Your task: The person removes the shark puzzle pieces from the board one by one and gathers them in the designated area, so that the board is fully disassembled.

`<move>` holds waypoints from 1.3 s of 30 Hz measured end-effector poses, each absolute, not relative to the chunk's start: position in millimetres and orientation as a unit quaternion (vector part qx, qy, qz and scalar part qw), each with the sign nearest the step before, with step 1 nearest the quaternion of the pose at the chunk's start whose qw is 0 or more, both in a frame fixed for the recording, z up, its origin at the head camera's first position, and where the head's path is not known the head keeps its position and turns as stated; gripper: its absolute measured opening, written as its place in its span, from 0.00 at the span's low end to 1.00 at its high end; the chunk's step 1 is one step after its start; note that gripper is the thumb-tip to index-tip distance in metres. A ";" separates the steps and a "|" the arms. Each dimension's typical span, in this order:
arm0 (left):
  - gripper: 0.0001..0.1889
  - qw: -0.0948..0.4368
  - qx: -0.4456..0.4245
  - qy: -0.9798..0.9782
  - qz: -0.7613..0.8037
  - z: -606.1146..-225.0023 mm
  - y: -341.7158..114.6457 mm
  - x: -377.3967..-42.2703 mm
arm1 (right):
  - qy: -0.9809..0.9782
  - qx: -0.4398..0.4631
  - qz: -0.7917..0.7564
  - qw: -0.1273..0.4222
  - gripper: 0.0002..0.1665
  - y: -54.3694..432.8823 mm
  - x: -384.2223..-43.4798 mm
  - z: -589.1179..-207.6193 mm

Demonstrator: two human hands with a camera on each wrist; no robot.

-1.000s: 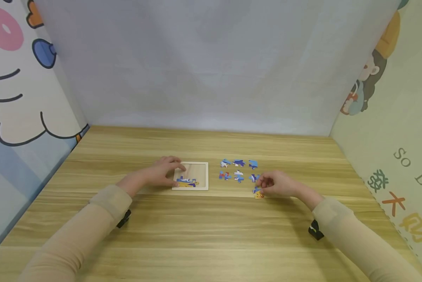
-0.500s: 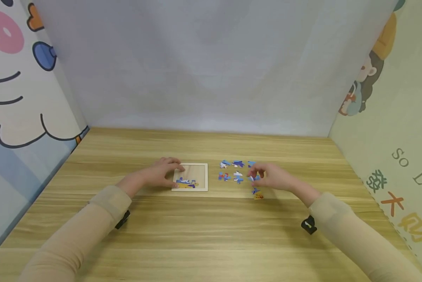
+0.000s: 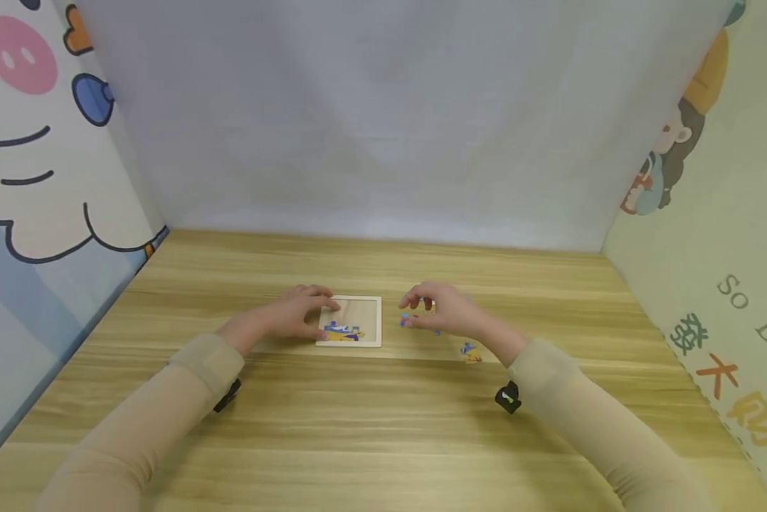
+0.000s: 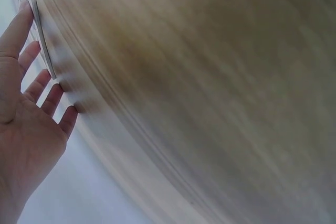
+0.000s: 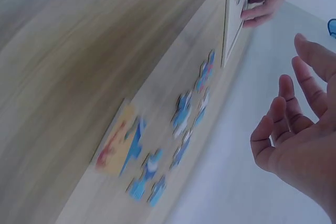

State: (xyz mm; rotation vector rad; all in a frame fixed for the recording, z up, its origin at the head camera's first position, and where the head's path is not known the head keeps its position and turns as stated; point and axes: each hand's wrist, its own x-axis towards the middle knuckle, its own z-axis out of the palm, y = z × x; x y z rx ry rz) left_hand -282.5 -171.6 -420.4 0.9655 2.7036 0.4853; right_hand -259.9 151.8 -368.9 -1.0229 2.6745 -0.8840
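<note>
A white-rimmed puzzle tray [image 3: 380, 323] lies flat on the table. Fitted pieces [image 3: 344, 335], yellow and blue, line its lower left. My left hand [image 3: 294, 313] spans the tray's left side, thumb at the lower corner and fingers over the upper part; the left wrist view shows its fingers fairly straight along the edge. To the right of the tray, my right hand [image 3: 446, 310] hovers above loose blue jigsaw pieces [image 5: 181, 114], hiding most of them from the head. In the right wrist view its fingers are loosely bent with nothing between them.
A yellow and blue jigsaw piece [image 3: 471, 353] lies near the right wrist. The wooden table [image 3: 358, 427] ends at a pale cloth backdrop [image 3: 383, 128]. Printed panels stand at the left [image 3: 31, 142] and right [image 3: 729, 213].
My right hand has moved left over the loose pieces, from beside the yellow piece towards the tray. My left hand stays at the tray. The view has shifted slightly.
</note>
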 end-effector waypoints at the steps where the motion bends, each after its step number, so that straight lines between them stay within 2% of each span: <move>1: 0.33 0.114 0.331 0.922 0.166 -419.9 -171.2 -282.6 | 0.890 -0.344 -0.292 0.071 0.17 147.0 -260.5 -369.7; 6: 0.33 0.118 0.329 0.922 0.166 -417.9 -169.8 -282.1 | 0.886 -0.354 -0.286 0.084 0.16 123.4 -267.6 -378.7; 18: 0.32 0.114 0.326 0.923 0.168 -420.4 -171.8 -282.2 | 0.884 -0.372 -0.239 0.153 0.18 74.8 -287.4 -403.6; 24: 0.32 0.112 0.328 0.922 0.173 -421.1 -170.4 -283.5 | 0.884 -0.366 -0.232 0.173 0.20 68.4 -293.1 -408.4; 39: 0.32 0.121 0.324 0.921 0.176 -415.4 -168.8 -280.1 | 0.878 -0.371 -0.231 0.196 0.14 65.9 -295.1 -410.1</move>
